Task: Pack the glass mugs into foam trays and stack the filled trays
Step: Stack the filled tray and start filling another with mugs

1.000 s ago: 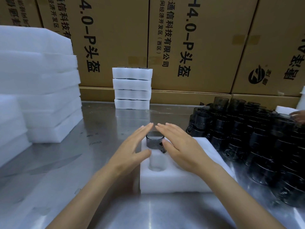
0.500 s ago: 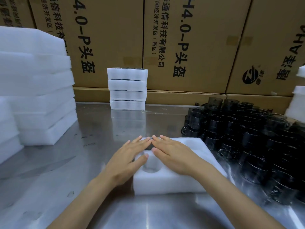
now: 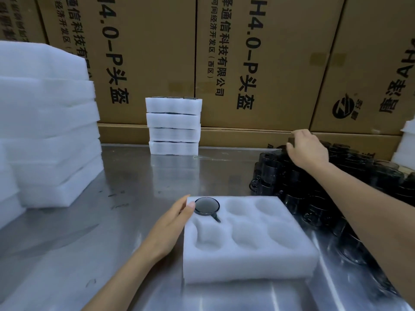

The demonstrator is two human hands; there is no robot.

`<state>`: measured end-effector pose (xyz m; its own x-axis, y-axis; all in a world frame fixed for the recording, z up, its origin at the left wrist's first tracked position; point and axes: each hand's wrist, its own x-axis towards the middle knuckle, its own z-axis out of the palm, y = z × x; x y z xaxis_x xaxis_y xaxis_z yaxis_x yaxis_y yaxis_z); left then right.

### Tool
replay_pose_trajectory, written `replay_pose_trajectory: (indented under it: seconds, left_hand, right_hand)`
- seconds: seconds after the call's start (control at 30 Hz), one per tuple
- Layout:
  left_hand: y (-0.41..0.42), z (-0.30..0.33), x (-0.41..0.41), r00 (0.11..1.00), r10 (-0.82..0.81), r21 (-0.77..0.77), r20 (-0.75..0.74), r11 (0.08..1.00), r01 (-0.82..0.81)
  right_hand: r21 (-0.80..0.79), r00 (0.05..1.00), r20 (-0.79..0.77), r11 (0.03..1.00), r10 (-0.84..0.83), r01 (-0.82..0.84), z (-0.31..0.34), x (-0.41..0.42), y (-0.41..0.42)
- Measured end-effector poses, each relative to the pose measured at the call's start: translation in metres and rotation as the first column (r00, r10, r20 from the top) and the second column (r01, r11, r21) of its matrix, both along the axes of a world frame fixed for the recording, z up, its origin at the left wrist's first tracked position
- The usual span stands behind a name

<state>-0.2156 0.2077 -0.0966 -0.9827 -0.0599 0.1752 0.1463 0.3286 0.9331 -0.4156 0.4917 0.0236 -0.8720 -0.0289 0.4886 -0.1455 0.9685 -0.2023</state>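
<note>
One dark glass mug (image 3: 206,206) sat sunk in the far-left pocket of the foam tray (image 3: 247,263), rim about level with the foam, handle lying in the slot toward the near side. The tray had six pockets, two rows of three; the other five showed only white foam. Tray lay flat on the steel surface (image 3: 125,198), near the front edge of the view.

Left hand (image 3: 170,223) rested against the tray's left wall, fingers straight and relaxed, thumb tip on the top corner just beside the mug rim. Its grip was wide, holding nothing.

Right hand (image 3: 307,149) was stretched out to the far right, over the heap of loose dark mugs (image 3: 292,176). Fingers curled down onto a mug at the top back of the heap (image 3: 292,140), grip narrow around it; the fingertips were blurred, so how firmly it held could not be told.

The heap crowded the right side of the surface, just beside the tray's right edge.

A stack of four filled trays (image 3: 174,126) stood at the back of the surface against the cardboard cartons (image 3: 258,63), dark rims showing on top. Tall piles of white foam (image 3: 45,122) stood at the left, more foam (image 3: 406,142) at the far right edge.
</note>
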Motion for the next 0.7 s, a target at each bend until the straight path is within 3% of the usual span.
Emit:
replay_pose_trajectory:
  seconds: [0.17,0.37,0.43,0.5,0.6,0.7]
  left_hand:
    - [-0.001,0.000,-0.001,1.000,0.000,0.032,-0.016,0.999,0.001]
    - [-0.001,-0.001,-0.001,1.000,0.007,0.025,-0.024,1.000,-0.006]
    - [-0.001,-0.001,-0.002,1.000,0.005,0.025,-0.022,1.000,-0.005]
    - [-0.001,-0.001,-0.002,1.000,0.011,0.019,-0.017,1.000,-0.011]
    - [-0.001,0.000,-0.001,1.000,0.019,0.016,-0.012,1.000,-0.019]
    - [0.000,0.001,-0.001,1.000,0.019,0.024,-0.017,1.000,-0.019]
  right_hand:
    - [0.070,0.991,0.094,0.994,-0.091,0.084,-0.006,-0.013,0.002]
    - [0.016,0.990,0.008,0.990,-0.142,0.142,-0.010,-0.013,0.000]
    - [-0.090,0.991,-0.076,0.990,-0.112,0.105,-0.013,-0.008,-0.002]
    - [-0.319,0.985,-0.150,0.947,-0.084,0.032,-0.014,0.003,-0.008]
    - [-0.580,0.983,-0.186,0.807,0.001,-0.110,-0.016,0.034,-0.023]
    - [-0.692,0.953,-0.149,0.661,0.262,-0.290,-0.025,0.073,-0.034]
